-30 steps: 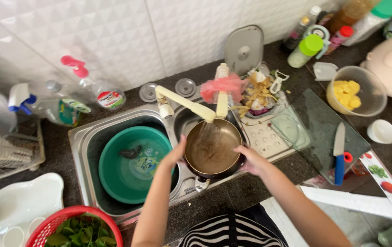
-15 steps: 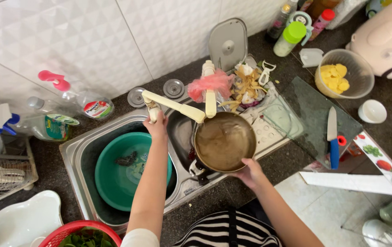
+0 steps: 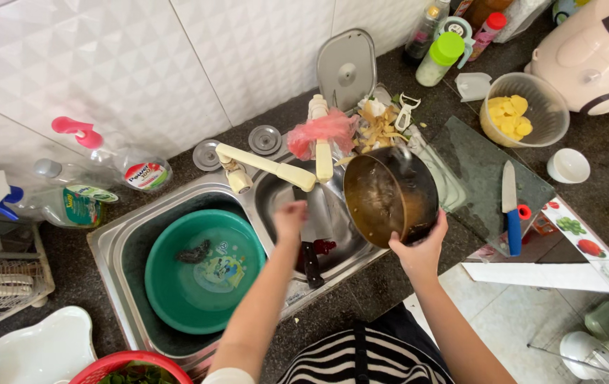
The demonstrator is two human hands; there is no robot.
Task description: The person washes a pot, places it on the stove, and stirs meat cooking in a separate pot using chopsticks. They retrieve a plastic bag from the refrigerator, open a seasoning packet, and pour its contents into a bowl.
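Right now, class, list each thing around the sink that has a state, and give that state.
Pot: tilted over the sink, held by the right hand.
Left hand: empty, near the faucet.
Green basin: upright in the left sink.
Knife: flat on the cutting board.

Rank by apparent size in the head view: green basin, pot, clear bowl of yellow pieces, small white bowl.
1. Green basin
2. Pot, tilted and held nearer the camera, so its lead over the next is unsure
3. Clear bowl
4. White bowl
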